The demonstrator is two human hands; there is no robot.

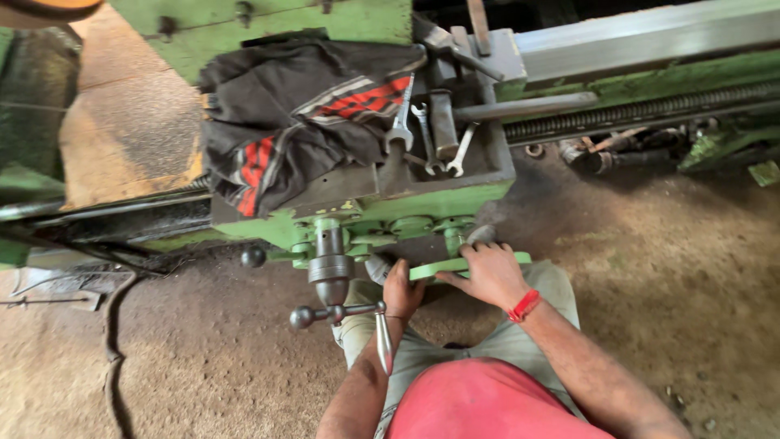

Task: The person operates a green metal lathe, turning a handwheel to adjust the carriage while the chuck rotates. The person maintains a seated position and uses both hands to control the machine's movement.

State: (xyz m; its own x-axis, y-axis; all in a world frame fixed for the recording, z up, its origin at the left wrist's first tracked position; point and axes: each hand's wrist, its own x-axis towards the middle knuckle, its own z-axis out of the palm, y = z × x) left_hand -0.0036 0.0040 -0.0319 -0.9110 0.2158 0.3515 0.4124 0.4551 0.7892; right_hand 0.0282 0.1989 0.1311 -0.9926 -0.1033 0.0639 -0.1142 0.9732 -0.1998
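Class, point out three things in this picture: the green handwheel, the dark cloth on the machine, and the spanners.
green handwheel (443, 267), head view, rim between the hands
dark cloth (276, 114), head view, its middle folds
spanners (424, 134), head view, a shank

My left hand and right hand both sit on the green handwheel, tight under the green carriage apron, so I see no room to pass upward there. Just left of my left hand the grey lever hub and its ball-ended handles block the way, and one shiny handle hangs close beside my left forearm. Above the apron, the spanners and a black and red cloth fill the tray. To the right of my right hand the dirt floor lies open; scrap parts crowd only the strip under the leadscrew.
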